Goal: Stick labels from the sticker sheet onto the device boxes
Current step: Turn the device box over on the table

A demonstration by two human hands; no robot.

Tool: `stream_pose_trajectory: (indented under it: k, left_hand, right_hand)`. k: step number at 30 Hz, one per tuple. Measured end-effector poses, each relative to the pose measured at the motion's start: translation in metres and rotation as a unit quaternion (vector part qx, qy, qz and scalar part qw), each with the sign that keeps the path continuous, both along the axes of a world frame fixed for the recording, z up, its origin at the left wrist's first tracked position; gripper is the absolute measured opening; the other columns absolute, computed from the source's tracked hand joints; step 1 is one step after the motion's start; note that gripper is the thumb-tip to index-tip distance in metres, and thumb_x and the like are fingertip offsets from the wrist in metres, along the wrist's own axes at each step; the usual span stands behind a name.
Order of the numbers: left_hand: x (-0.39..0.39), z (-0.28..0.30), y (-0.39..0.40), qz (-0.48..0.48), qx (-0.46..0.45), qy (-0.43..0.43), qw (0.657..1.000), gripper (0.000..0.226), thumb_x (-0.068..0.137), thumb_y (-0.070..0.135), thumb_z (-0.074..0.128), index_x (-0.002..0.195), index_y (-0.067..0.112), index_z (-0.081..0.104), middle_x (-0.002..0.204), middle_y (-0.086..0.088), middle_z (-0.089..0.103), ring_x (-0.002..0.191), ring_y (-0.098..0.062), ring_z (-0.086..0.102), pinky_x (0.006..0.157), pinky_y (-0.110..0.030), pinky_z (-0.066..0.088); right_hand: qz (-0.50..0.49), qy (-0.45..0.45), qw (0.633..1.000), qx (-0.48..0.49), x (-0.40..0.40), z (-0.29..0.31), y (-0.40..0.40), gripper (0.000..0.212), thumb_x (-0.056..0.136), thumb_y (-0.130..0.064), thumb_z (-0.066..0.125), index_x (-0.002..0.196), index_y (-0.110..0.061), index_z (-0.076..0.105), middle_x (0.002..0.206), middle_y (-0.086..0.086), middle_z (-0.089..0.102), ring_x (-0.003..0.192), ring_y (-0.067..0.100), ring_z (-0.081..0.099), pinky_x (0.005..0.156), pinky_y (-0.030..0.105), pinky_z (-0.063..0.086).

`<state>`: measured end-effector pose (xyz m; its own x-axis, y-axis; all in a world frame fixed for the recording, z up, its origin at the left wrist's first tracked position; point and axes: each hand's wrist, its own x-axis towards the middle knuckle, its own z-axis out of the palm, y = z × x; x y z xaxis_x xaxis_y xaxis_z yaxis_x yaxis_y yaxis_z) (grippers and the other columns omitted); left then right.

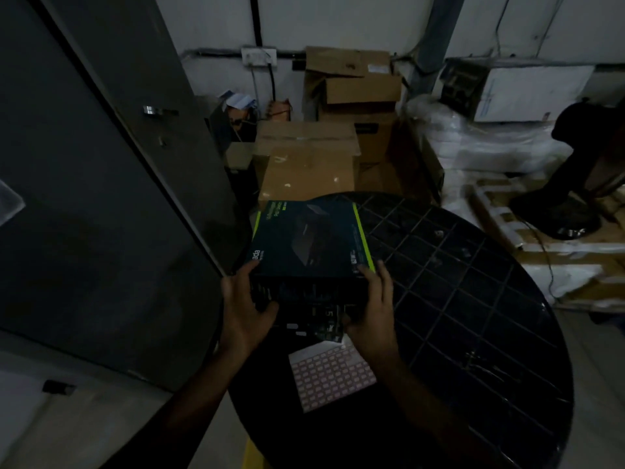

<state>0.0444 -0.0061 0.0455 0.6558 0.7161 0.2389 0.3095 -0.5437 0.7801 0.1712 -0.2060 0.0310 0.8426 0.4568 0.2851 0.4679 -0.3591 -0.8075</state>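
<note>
A dark device box point(309, 236) with bright green edges is held over the near left part of a round black table point(473, 282). The box is gripped at its near corners by both hands. The left hand point(245, 304) is wrapped round the near left corner, with its fingers on the left side and its thumb across the dark front face. The right hand point(373, 306) is wrapped round the near right corner, with fingertips lying on the top by the green edge. The top of the box is tilted a little toward the camera, and some letters can be read near the left corner. More dark boxes seem to be stacked under it, but the room is too dim for that to be told for sure. A sticker sheet point(333, 377) is lying flat on the table, just below the hands and between the two arms. It is white and covered with rows of small pale labels. Its far edge is hidden by the box and the right hand. The table top is marked with a grid of thin lines. Behind the table, brown cardboard boxes point(306, 164) are piled by the wall. A grey door point(101, 198) is seen on the left. White plastic-wrapped bundles point(490, 147) are seen on the right.
</note>
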Motion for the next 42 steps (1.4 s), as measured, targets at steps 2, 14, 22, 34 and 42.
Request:
stream_pose_trajectory:
  k: [2, 14, 22, 34, 42]
  left_hand:
    - [0.009, 0.023, -0.017, -0.009, 0.011, -0.024, 1.000, 0.082, 0.063, 0.006, 0.078, 0.135, 0.028, 0.046, 0.121, -0.001, 0.035, 0.104, -0.007, 0.044, 0.099, -0.014, 0.040]
    - [0.077, 0.127, -0.089, -0.245, 0.131, -0.019, 0.960, 0.085, 0.068, 0.035, 0.088, 0.140, 0.031, 0.043, 0.146, 0.009, 0.038, 0.121, -0.004, 0.046, 0.093, -0.029, 0.047]
    - [0.104, 0.104, -0.126, -0.355, 0.101, 0.063, 0.927, 0.055, 0.078, 0.049, 0.077, 0.122, 0.057, 0.045, 0.137, 0.014, 0.042, 0.119, -0.010, 0.050, 0.089, -0.027, 0.044]
    - [0.103, 0.055, -0.168, -0.246, 0.202, 0.033, 0.948, 0.042, 0.092, 0.025, 0.068, 0.132, 0.035, 0.062, 0.158, -0.006, 0.034, 0.145, -0.031, 0.025, 0.111, -0.045, 0.034]
    - [0.108, 0.043, -0.216, -0.311, 0.252, -0.081, 0.913, 0.027, 0.092, 0.028, 0.057, 0.107, 0.018, 0.076, 0.117, 0.004, 0.072, 0.120, -0.013, 0.053, 0.105, -0.028, 0.038]
  right_hand:
    - [-0.039, -0.033, 0.999, -0.004, 0.014, 0.026, -0.008, 0.092, 0.069, 0.007, 0.080, 0.140, -0.036, 0.039, 0.165, -0.009, 0.006, 0.150, 0.023, 0.026, 0.108, 0.043, 0.047]
    - [-0.040, -0.201, 0.975, -0.083, 0.087, 0.154, -0.167, 0.093, 0.053, -0.032, 0.097, 0.133, -0.023, 0.050, 0.129, -0.006, 0.054, 0.117, 0.022, 0.054, 0.091, 0.040, 0.049]
    - [-0.021, -0.055, 0.990, -0.127, 0.095, 0.126, -0.228, 0.094, 0.058, -0.039, 0.095, 0.137, -0.033, 0.045, 0.128, -0.013, 0.054, 0.119, 0.014, 0.055, 0.097, 0.035, 0.050]
    - [-0.160, -0.195, 0.943, -0.219, 0.047, 0.073, -0.212, 0.045, 0.079, -0.044, 0.077, 0.123, -0.040, 0.063, 0.149, 0.006, 0.042, 0.137, 0.032, 0.036, 0.101, 0.054, 0.035]
    - [-0.145, -0.282, 0.944, -0.090, 0.035, 0.054, -0.186, 0.011, 0.086, -0.037, 0.077, 0.097, -0.033, 0.076, 0.110, -0.019, 0.071, 0.110, 0.012, 0.062, 0.099, 0.054, 0.035]
